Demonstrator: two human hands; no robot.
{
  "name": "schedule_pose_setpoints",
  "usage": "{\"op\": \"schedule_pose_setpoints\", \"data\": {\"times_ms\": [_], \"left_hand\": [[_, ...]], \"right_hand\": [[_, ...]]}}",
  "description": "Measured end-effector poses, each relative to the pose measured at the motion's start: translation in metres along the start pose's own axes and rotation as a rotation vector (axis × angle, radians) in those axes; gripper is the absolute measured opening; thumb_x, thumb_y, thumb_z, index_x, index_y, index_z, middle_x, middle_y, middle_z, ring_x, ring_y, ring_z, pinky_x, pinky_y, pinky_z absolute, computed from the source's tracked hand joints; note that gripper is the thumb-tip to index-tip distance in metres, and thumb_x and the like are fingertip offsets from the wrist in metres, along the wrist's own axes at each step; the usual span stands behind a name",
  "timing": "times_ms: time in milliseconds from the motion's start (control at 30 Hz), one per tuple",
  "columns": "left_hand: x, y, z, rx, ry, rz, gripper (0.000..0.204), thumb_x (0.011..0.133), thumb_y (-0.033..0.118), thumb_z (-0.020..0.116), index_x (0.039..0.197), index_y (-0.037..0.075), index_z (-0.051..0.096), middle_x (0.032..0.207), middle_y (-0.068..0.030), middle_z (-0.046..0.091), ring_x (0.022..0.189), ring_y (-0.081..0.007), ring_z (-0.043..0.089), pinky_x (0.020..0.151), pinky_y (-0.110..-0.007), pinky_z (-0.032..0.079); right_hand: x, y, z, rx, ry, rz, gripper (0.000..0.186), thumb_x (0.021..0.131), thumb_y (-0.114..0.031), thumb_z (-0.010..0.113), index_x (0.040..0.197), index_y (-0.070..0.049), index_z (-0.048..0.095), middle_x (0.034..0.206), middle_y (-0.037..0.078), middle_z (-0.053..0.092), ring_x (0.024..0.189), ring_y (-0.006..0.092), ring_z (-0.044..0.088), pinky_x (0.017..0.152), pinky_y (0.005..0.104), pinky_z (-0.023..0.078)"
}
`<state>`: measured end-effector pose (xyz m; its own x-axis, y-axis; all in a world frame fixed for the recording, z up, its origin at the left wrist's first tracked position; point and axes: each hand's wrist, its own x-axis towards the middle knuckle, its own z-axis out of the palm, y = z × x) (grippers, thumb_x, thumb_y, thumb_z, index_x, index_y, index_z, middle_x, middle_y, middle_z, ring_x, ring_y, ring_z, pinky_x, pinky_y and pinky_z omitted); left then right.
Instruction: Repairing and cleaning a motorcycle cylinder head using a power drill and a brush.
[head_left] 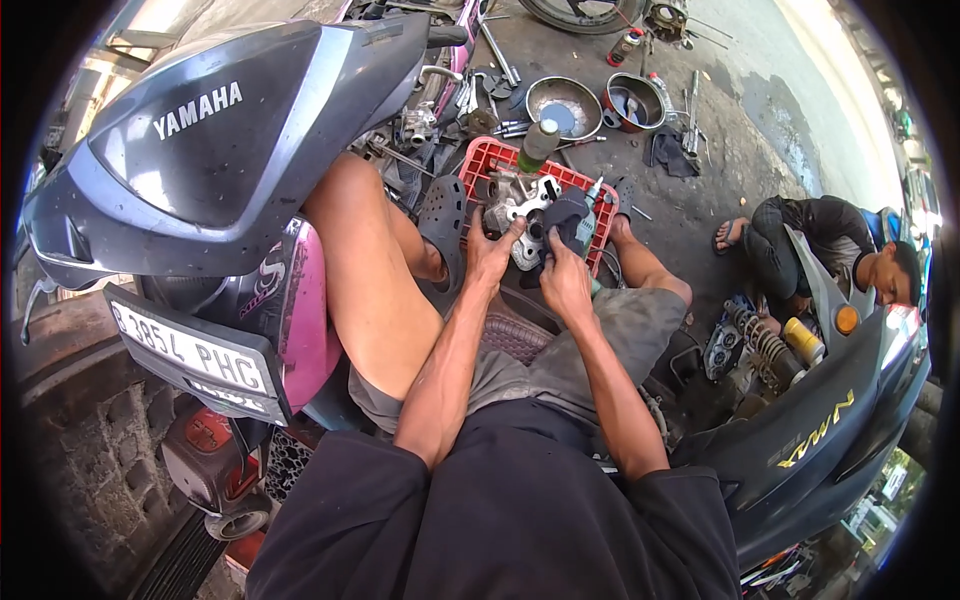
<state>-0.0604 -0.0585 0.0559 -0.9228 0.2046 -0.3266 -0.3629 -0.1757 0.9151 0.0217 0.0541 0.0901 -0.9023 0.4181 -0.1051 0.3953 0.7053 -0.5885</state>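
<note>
The left hand (492, 252) is grasping a silver metal engine part (513, 203) by its near left side, with the thumb lying along it. The right hand (568, 284) is gripping a dark cloth (566, 212), which covers some of the right side of this part. The engine part is in front of the person, above a red plastic crate (483, 151). Near the crate's far edge is a bottle with green liquid (538, 147). Beyond, a metal bowl (578, 94) sits on the ground.
</note>
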Motion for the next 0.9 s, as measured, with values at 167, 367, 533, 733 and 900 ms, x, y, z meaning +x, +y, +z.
{"op": "schedule_pose_setpoints", "data": {"times_ms": [167, 367, 533, 733, 900], "left_hand": [[0.002, 0.010, -0.009, 0.144, -0.035, 0.030, 0.082, 0.074, 0.039, 0.084, 0.132, -0.002, 0.045, 0.117, -0.0165, 0.061, 0.108, -0.0227, 0.058, 0.091, -0.036, 0.047], [0.001, -0.006, -0.005, 0.217, -0.016, 0.119, 0.089, 0.073, 0.040, 0.084, 0.136, -0.006, 0.042, 0.122, -0.0193, 0.059, 0.112, -0.0250, 0.057, 0.095, -0.036, 0.045], [-0.001, -0.008, -0.012, 0.143, 0.012, 0.023, 0.084, 0.072, 0.039, 0.085, 0.134, -0.003, 0.045, 0.120, -0.0184, 0.060, 0.110, -0.0244, 0.058, 0.094, -0.036, 0.045], [0.000, -0.008, -0.009, 0.468, -0.007, 0.237, 0.087, 0.074, 0.031, 0.085, 0.139, -0.002, 0.038, 0.120, -0.0150, 0.060, 0.108, -0.0210, 0.058, 0.093, -0.033, 0.046], [0.000, 0.000, -0.002, 0.468, -0.017, 0.260, 0.100, 0.066, 0.044, 0.087, 0.140, -0.004, 0.039, 0.129, -0.0248, 0.051, 0.122, -0.0375, 0.051, 0.101, -0.043, 0.042]], "right_hand": [[0.007, -0.012, -0.010, -0.028, -0.184, -0.156, 0.052, 0.084, -0.004, 0.049, 0.136, -0.008, 0.052, 0.102, 0.023, 0.065, 0.091, 0.0431, 0.062, 0.078, 0.0522, 0.048], [-0.004, -0.024, -0.029, -0.240, -0.199, -0.095, 0.057, 0.082, -0.005, 0.048, 0.139, -0.011, 0.049, 0.099, 0.022, 0.066, 0.081, 0.0419, 0.065, 0.067, 0.0521, 0.051], [-0.001, -0.025, -0.024, 0.779, -0.558, 0.370, 0.061, 0.087, -0.005, 0.052, 0.146, -0.001, 0.036, 0.087, 0.025, 0.067, 0.069, 0.0359, 0.067, 0.063, 0.0461, 0.054], [-0.004, -0.020, -0.012, 0.029, -0.145, -0.039, 0.061, 0.087, -0.011, 0.052, 0.145, -0.002, 0.037, 0.096, 0.032, 0.065, 0.083, 0.0381, 0.068, 0.070, 0.0486, 0.053], [0.014, -0.005, -0.029, 0.313, -0.476, 0.194, 0.064, 0.089, -0.009, 0.053, 0.150, -0.007, 0.031, 0.101, 0.020, 0.067, 0.070, 0.0297, 0.065, 0.057, 0.0422, 0.050]]}}
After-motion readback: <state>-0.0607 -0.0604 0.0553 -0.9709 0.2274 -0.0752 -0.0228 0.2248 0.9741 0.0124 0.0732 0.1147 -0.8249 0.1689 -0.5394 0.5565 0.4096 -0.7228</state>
